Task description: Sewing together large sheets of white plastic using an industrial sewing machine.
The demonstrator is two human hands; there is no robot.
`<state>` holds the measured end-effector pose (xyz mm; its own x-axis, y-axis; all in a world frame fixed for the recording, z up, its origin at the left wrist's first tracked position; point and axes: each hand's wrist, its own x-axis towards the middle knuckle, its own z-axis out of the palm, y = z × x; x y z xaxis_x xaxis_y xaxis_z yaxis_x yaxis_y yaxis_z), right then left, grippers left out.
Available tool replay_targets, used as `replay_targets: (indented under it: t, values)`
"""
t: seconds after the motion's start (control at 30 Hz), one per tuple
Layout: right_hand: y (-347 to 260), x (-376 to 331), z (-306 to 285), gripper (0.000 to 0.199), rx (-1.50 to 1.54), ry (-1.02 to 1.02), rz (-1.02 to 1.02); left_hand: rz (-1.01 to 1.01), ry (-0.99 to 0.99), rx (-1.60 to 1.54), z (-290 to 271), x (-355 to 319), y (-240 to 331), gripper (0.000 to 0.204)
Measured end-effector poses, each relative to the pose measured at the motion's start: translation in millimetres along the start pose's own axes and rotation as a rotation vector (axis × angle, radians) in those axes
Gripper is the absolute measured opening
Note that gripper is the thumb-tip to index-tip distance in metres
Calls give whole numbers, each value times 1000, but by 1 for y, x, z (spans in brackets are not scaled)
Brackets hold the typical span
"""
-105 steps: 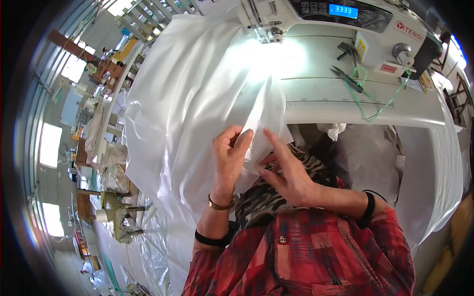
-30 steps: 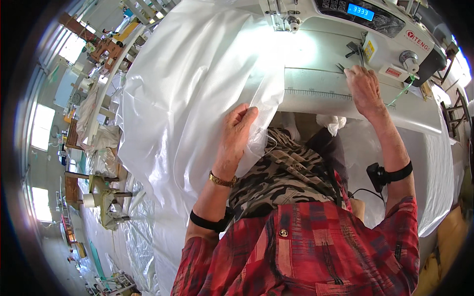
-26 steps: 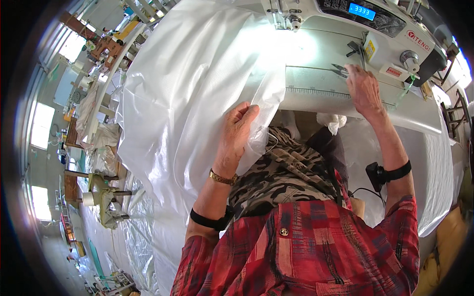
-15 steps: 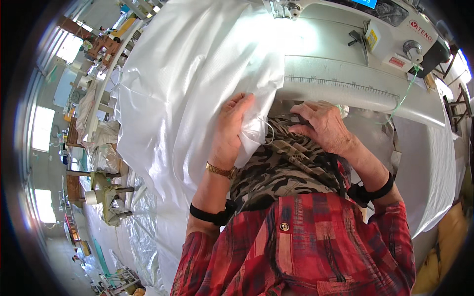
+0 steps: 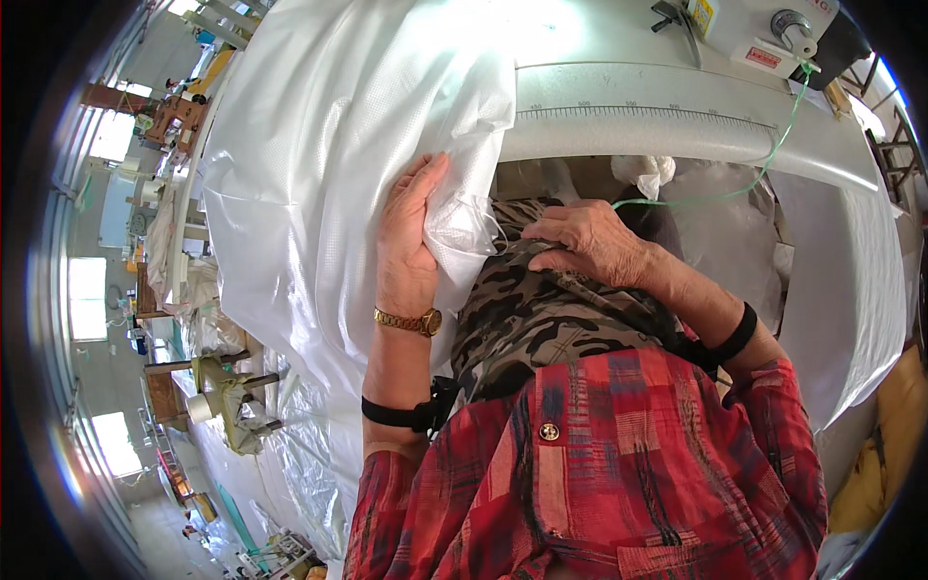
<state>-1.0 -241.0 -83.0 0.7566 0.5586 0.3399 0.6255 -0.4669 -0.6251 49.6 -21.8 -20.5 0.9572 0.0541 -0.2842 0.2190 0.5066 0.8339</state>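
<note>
A large glossy white plastic sheet [image 5: 319, 184] drapes from the worktable down my left side. My left hand [image 5: 411, 217] is closed on its bunched right edge, fingers pointing away from me. Beside the palm, a thin white cord or thread [image 5: 498, 232] loops from the gathered corner. My right hand [image 5: 594, 242] rests low over my camouflage-patterned lap [image 5: 551, 314], fingers bent loosely and thumb apart. Nothing shows between its thumb and fingers. The sheet's corner lies to the left of this hand, apart from it.
Ahead is the worktable's rounded front edge with a printed ruler [image 5: 628, 114]. Part of a sewing machine [image 5: 764, 34] stands far right, a green thread [image 5: 788, 145] hanging from it. Under the edge is a crumpled white bundle [image 5: 643, 172]. A stool [image 5: 227, 401] stands left.
The view has shifted, so less of the sewing machine shows. My left hand has moved left with the sheet's edge. My right hand has shifted left over my lap, its thumb and fingers parted.
</note>
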Motion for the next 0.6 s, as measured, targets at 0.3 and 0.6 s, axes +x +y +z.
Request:
replay_targets:
  t: [0.3, 0.6]
  values:
    - [-1, 5, 2, 39, -111, -50, -119, -29, 10, -29, -2, 0, -2, 38]
    - [-1, 21, 13, 33, -237, -124, -225, -29, 40, -56, 2, -4, 1, 38]
